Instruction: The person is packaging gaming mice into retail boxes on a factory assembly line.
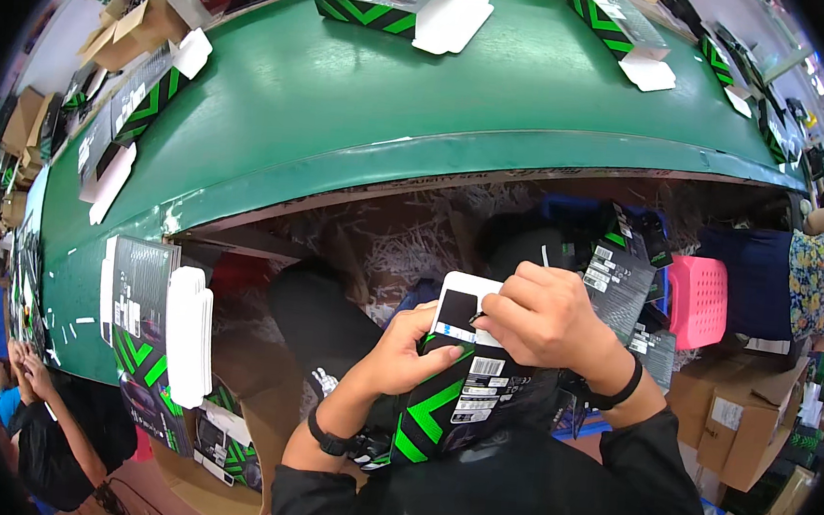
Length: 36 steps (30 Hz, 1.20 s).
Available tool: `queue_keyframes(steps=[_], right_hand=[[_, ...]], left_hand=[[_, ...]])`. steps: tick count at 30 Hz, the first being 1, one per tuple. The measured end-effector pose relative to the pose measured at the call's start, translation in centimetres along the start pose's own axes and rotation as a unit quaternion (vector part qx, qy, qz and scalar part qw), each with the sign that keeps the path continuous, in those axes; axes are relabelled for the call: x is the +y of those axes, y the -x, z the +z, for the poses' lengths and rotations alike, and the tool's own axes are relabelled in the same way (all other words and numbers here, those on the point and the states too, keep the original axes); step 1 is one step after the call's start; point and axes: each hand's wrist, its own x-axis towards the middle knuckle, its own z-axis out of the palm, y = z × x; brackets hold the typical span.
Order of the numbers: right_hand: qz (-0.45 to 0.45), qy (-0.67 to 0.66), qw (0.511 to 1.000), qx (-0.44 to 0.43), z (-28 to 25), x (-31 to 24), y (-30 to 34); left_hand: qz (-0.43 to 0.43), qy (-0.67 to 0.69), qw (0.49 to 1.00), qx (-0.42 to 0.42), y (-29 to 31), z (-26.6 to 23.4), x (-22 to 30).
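Head camera view: a worker in black sleeves (317, 502) holds a printed black-and-green box (458, 411) close to the body, below the near edge of a green work surface (503, 90). The left hand (402, 354) wraps the box's left side, thumb across its upper front; the right hand (545, 318) has its fingers bunched narrow at a white end flap (469, 281), beside a dark panel (451, 311), though what they pinch, if anything, cannot be told from here. The box looks already folded into shape, but its flap end appears not yet closed; whether it is filled cannot be seen. On the far side, matching boxes (368, 10) lie with white flaps out, seemingly unfinished as well. At near left, a stack of printed boxes (144, 285) shows more white flaps (191, 337), while a co-worker's hands (28, 373) come together farther left. To the right are a perforated pink plastic piece (697, 304), perhaps a stool, and a brown cardboard carton (741, 443).
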Motion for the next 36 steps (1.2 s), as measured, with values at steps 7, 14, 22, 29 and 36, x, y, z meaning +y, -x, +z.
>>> queue_keyframes(steps=[7,14,22,29,36], right_hand=[[-0.068,-0.040,0.997,-0.018,0.5,0.1,-1.7],[-0.136,-0.086,0.980,-0.115,0.0,1.2,-2.5],[-0.048,-0.170,0.977,0.117,-1.9,1.8,-0.6],[0.324,-0.335,0.844,0.266,1.7,0.6,4.1],[0.123,-0.204,0.947,0.214,3.9,0.7,-2.4]], left_hand=[[0.070,-0.069,0.995,0.007,-0.2,0.2,-0.2],[0.072,-0.095,0.993,0.017,0.1,0.4,0.0],[0.064,0.096,0.974,0.193,1.2,-1.6,-1.2],[0.331,0.556,0.762,-0.012,1.5,-4.6,-10.9],[0.071,0.808,0.582,-0.058,1.5,4.9,-9.9]])
